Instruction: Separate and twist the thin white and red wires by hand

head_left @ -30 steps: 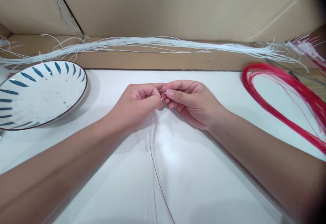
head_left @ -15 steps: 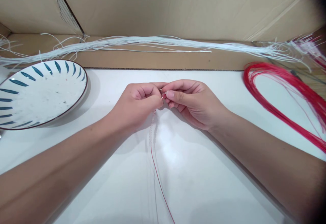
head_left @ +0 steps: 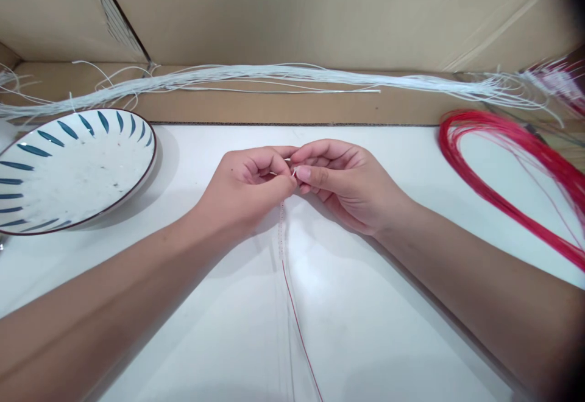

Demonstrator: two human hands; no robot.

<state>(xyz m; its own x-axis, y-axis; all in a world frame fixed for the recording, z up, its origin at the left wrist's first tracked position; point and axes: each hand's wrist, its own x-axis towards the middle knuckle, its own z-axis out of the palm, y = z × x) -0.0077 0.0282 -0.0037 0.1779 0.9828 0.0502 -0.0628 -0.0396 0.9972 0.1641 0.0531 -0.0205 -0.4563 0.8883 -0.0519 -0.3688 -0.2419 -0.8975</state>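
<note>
Over the middle of the white table, my left hand (head_left: 256, 176) and my right hand (head_left: 340, 179) meet, both closed in a pinch. Between their fingertips shows a short bit of white cord (head_left: 294, 172). Below my left thumb hangs a braided red-and-white cord (head_left: 281, 231), its pattern too fine to make out. From its lower end a loose red strand (head_left: 299, 329) and pale strands run toward the table's near edge. My fingers hide the upper end of the braid.
A white plate with blue-green strokes (head_left: 82, 170) stands at the left. A coil of red cord (head_left: 484, 186) lies at the right. Along the back, a bundle of white cords (head_left: 274, 75) rests on a cardboard ledge (head_left: 274, 109), with a cardboard wall (head_left: 297, 12) behind.
The hanging braid and its loose strands have shifted slightly right. My left thumb has moved a little to the right, closer to the right fingertips. The red bit between my fingertips no longer shows.
</note>
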